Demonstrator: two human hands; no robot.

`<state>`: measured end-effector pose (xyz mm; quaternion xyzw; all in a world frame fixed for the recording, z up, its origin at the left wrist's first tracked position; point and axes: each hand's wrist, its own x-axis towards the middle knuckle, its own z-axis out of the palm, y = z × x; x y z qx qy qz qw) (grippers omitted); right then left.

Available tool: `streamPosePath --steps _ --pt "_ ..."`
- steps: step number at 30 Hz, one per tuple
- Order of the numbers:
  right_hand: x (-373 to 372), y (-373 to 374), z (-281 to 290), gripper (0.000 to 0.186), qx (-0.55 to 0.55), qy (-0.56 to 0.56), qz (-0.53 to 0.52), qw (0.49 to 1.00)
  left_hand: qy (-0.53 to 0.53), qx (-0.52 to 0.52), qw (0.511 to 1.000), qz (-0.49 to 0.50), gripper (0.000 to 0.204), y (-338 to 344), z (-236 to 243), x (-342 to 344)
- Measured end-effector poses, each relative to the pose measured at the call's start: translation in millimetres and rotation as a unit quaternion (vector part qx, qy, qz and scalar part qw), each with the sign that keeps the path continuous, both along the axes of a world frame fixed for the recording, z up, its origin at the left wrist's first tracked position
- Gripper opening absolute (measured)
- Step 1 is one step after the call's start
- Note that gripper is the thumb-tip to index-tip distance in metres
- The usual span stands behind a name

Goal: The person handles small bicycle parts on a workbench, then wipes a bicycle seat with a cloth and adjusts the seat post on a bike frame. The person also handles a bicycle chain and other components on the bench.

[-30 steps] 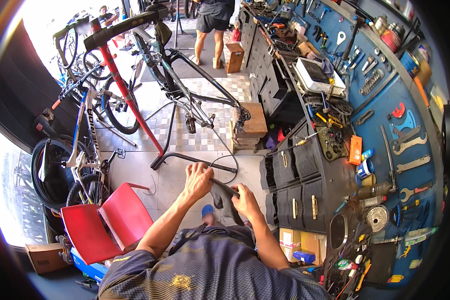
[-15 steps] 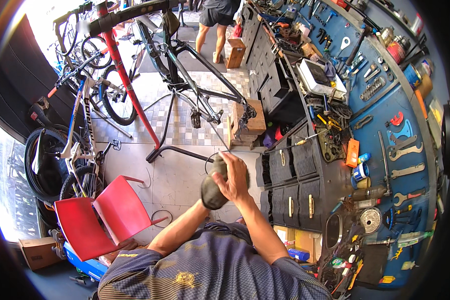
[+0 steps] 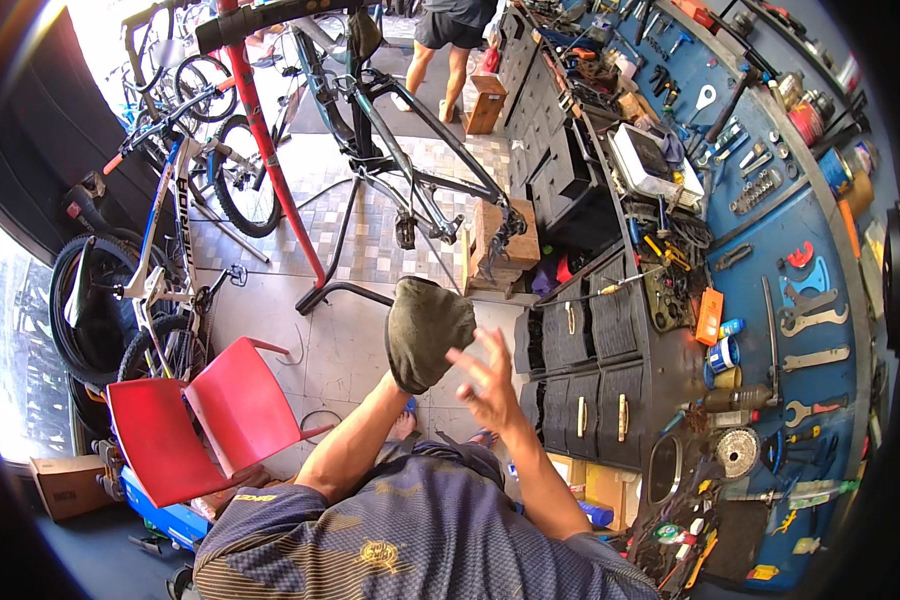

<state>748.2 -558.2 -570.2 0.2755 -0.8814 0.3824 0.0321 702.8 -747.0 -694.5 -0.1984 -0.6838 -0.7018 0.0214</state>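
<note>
A dark, grimy rag hangs in front of my chest, draped over my left hand, which is hidden under the cloth and holds it up. My right hand is just to the right of the rag, fingers spread, holding nothing and apart from the cloth. Beyond them a black bicycle frame is clamped on a red repair stand.
A red plastic chair stands at my lower left. Parked bicycles line the left side. Dark drawer cabinets and a blue tool wall fill the right. A wooden block sits by the frame. Another person's legs stand far back.
My hands rose from near the floor to chest height with the rag. The right hand let go and spread open; the rag now hangs from the left hand.
</note>
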Motion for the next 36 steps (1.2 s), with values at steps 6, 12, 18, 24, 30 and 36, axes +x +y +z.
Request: streamPosePath --steps 6,12,18,24,30,36 --pt "-25.1 -18.7 -27.7 0.086 -0.074 0.105 -0.211 0.969 -0.331 0.423 0.837 -0.103 0.058 57.4 -1.7 14.2" --pt "21.2 52.4 -20.7 0.118 0.060 0.005 -0.258 0.964 0.136 -0.106 0.985 -0.025 0.059 57.2 4.0 -11.8" --pt "61.0 102.0 -23.5 0.055 -0.351 -0.247 -0.287 0.856 -0.297 0.413 0.825 -0.248 0.066 138.8 41.6 -16.4" --pt "100.7 171.6 -25.8 0.026 -0.499 -0.158 -0.400 0.752 -0.397 0.358 0.798 -0.277 0.057 207.1 80.4 -14.5" --pt "110.5 269.1 -10.7 0.080 -0.339 -0.109 -0.473 0.806 -0.440 0.258 0.814 -0.278 0.048 290.9 106.8 -8.2" --pt "98.0 310.1 18.4 0.074 -0.549 -0.342 -0.301 0.700 0.056 -0.246 0.935 -0.248 0.030 381.2 141.7 3.3"
